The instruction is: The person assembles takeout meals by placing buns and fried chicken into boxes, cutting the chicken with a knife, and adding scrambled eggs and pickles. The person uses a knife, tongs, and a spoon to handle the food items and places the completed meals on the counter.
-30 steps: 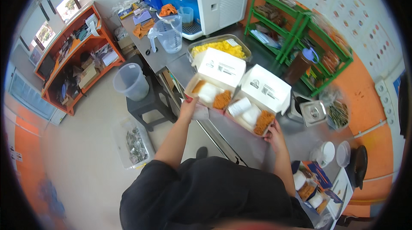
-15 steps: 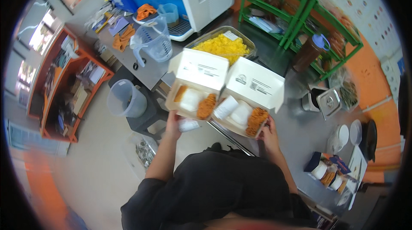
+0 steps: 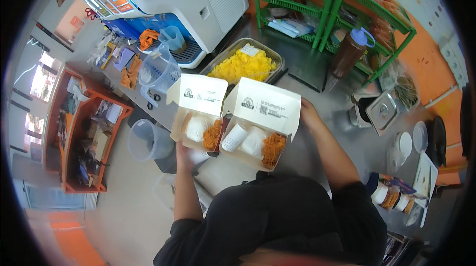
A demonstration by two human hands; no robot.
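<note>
Two open cardboard meal boxes sit side by side in front of me, lids tipped back. In the left meal box [image 3: 187,137] lie a white wrapped portion [image 3: 196,128] and fried chicken [image 3: 212,134]. The right meal box [image 3: 241,153] has a white wrapped portion [image 3: 253,143], a printed white roll [image 3: 234,137] and fried chicken [image 3: 273,150]. My left hand [image 3: 184,155] is closed on the near left corner of the left box. My right hand [image 3: 309,114] is at the right edge of the right box's lid [image 3: 263,106], its fingers mostly hidden behind it.
Beyond the boxes stands a metal tray [image 3: 281,62] of yellow food. A clear jug [image 3: 157,70] and a large white machine [image 3: 198,3] are behind left. Green racks [image 3: 329,10], a brown sauce bottle [image 3: 347,55] and another filled box [image 3: 396,189] are to the right.
My right hand has left the right box's lower right side and gone up to its lid. Both boxes have shifted left in view, and the view has turned.
</note>
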